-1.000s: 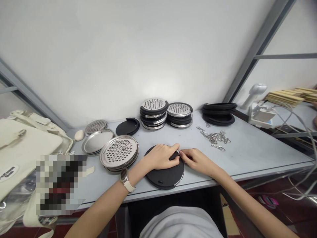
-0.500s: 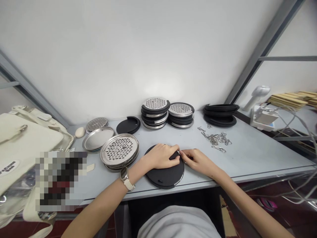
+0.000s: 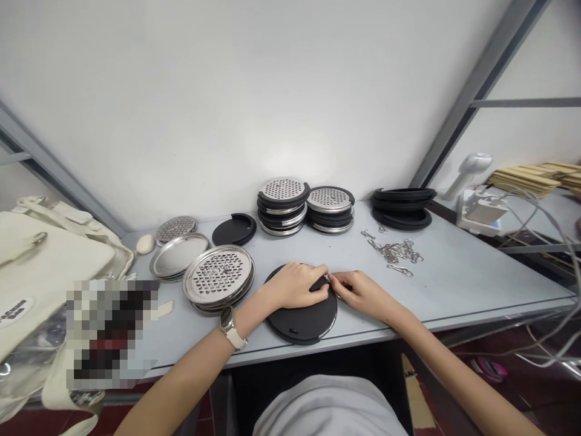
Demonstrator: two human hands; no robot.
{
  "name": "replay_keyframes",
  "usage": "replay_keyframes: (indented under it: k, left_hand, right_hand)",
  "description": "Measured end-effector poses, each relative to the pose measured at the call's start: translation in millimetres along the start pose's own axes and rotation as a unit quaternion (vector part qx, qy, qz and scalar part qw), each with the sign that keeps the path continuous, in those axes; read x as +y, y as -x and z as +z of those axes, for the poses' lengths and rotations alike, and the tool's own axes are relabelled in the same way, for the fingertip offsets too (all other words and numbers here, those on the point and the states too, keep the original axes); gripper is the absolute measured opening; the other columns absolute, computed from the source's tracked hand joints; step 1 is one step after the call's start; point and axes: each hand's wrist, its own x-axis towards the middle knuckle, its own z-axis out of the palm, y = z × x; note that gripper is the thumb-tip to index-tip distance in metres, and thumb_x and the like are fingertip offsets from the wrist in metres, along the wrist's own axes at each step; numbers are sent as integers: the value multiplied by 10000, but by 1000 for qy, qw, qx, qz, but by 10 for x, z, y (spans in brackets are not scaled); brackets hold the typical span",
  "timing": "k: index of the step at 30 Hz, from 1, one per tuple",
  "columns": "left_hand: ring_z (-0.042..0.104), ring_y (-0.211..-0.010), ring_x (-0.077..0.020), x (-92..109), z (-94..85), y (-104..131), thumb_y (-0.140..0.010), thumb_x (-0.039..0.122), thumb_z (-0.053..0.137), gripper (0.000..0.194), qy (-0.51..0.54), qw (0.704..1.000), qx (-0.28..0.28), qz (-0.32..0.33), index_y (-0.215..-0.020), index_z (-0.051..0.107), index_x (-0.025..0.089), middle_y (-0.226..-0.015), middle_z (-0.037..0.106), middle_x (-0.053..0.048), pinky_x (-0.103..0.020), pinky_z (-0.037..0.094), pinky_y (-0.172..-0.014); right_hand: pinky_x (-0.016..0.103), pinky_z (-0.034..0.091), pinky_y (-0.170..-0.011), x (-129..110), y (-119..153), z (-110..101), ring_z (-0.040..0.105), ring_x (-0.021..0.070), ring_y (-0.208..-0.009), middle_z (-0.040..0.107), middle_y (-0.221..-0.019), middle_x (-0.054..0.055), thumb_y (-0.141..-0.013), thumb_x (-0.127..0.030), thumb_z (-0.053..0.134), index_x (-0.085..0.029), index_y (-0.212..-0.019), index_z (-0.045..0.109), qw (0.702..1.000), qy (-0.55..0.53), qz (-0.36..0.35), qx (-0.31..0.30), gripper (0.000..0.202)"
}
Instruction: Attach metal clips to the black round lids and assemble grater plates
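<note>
A round black disc (image 3: 299, 324) with a metal rim showing at its lower right lies near the table's front edge. My left hand (image 3: 297, 286) rests on its upper part, fingers closed at the disc's upper right edge. My right hand (image 3: 358, 292) pinches at that same edge, its fingertips meeting those of my left hand. A small shiny bit shows between the fingertips, too small to name. To the left stands a stack of round metal grater plates (image 3: 220, 275). A pile of metal clips (image 3: 397, 251) lies to the right.
Behind are two stacks of black-rimmed graters (image 3: 284, 209), (image 3: 330, 209), a black disc (image 3: 233, 230) and black rings (image 3: 402, 218). Plain metal plates (image 3: 179, 254) sit at the left, beside a cream bag (image 3: 54, 254). A white device (image 3: 481, 209) and cables are at the right.
Both hands hold nearly the same pose at the disc's edge. The view has shifted very slightly; nothing on the table has visibly moved.
</note>
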Motion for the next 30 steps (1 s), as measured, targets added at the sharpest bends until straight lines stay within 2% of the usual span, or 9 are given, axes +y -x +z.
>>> replay_keyframes:
  k: [11, 30]
  left_hand:
    - [613, -654, -175, -15, 14, 1, -884, 306, 446, 105, -1, 1000, 14, 18, -916, 487, 215, -768, 654, -2, -273, 330, -538]
    - [597, -601, -178, -8, 50, 1, -871, 312, 458, 100, -1, 999, 34, 0, -898, 459, 216, -671, 604, 14, -276, 323, -513]
  right_hand:
    - [223, 313, -518, -53, 11, -34, 400, 109, -519, 467, -574, -26, -920, -294, 366, -180, -691, 484, 1000, 14, -17, -1, 281]
    - [223, 312, -517, -25, 14, -21, 387, 105, -514, 446, -587, -43, -927, -292, 367, -193, -733, 459, 999, 23, -33, 0, 237]
